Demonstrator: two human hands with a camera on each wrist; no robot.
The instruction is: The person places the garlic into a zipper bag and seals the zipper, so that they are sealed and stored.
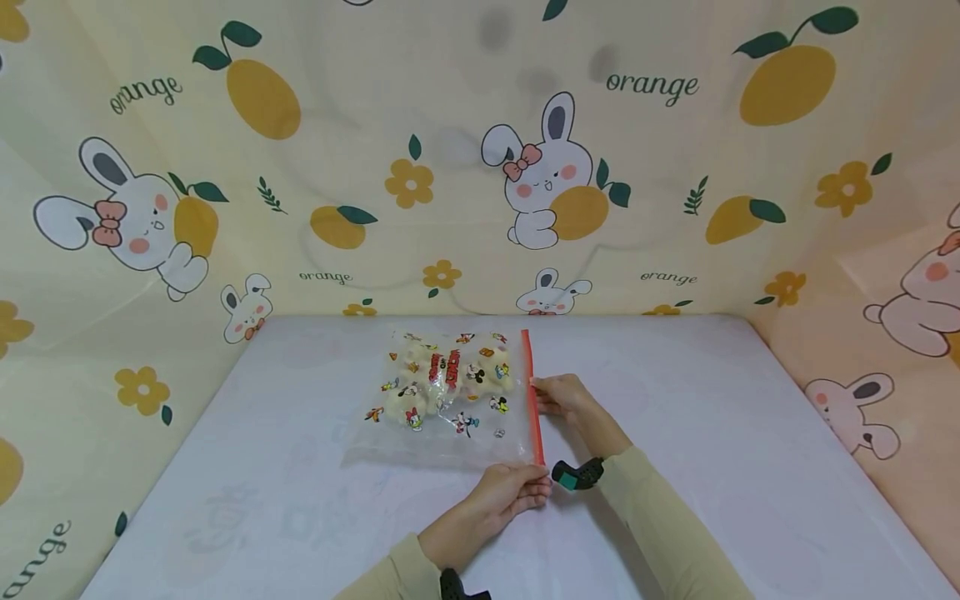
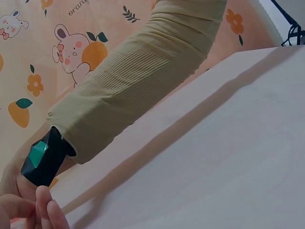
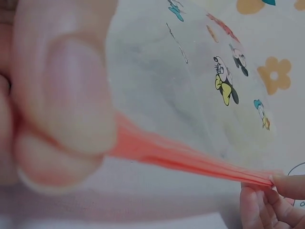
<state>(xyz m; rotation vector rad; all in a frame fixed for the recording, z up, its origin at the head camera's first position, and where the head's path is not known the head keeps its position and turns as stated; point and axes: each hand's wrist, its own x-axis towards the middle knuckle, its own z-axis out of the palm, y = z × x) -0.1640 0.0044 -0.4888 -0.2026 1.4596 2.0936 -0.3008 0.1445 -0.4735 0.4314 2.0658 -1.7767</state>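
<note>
A clear zip bag (image 1: 450,442) printed with small cartoon figures lies on the white table, pale rounded things showing through its plastic. Its red zip strip (image 1: 534,400) runs along the right side. My left hand (image 1: 495,504) pinches the near end of that strip between thumb and fingers. Farther up the same edge, my right hand (image 1: 573,404) pinches the strip too. In the right wrist view the red strip (image 3: 176,157) stretches between the right thumb up close and the left hand (image 3: 276,202) beyond. What exactly is inside the bag I cannot tell.
The white table (image 1: 712,467) reaches out on both sides of the bag. Behind and beside it hangs a cream cloth (image 1: 450,100) printed with rabbits and oranges. A dark band with a green piece (image 1: 576,475) sits on the right wrist.
</note>
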